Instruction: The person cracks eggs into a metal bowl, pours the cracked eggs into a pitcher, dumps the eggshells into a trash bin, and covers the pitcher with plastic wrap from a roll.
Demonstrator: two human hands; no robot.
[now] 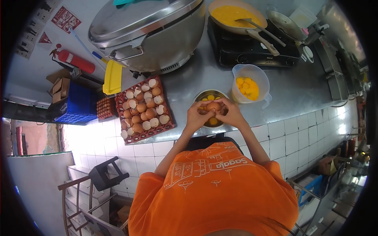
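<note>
Between the fingertips of my left hand (197, 115) and my right hand (232, 114) is a brown egg (213, 106), gripped from both sides. Directly below it, a round metal bowl (220, 94) on the steel counter holds several yolks in egg white. Whether the shell is cracked underneath I cannot tell. To the right stands a clear plastic measuring jug (258, 72) with many yolks inside. A red egg tray (167, 128) on the left carries many brown eggshells (141, 107), a lot of them broken halves showing white insides.
A large steel rice cooker (157, 47) stands behind the tray. On a black gas stove (232, 53), a pan (214, 8) of yellow egg mixture holds a spatula (252, 23). A yellow container (113, 78) and another stack of eggs (105, 107) are left. The counter's front edge runs before me.
</note>
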